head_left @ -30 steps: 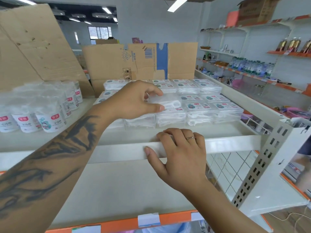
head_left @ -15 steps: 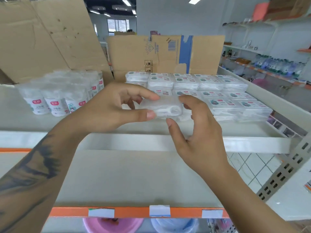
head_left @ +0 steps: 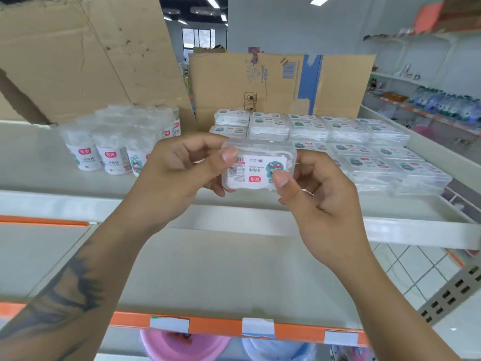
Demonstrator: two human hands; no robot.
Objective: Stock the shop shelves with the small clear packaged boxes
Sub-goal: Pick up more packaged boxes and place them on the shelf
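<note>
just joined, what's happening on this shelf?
A person is holding one small clear box in both hands, left hand and right hand, label facing the camera and upside down. It is raised in front of the upper shelf, not yet placed. Behind it, rows of matching stacked boxes fill the right side, with round tubs on the left and cardboard at the back.

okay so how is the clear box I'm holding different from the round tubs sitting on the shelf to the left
The clear box is flat and rectangular; the round tubs are upright cylinders. The box is lifted off the shelf, pinched between the left hand and right hand; the tubs stand on the shelf untouched. The box's label faces you upside down; the tubs' labels read upright. Both are clear plastic with white contents and a red logo on a white label.
</note>
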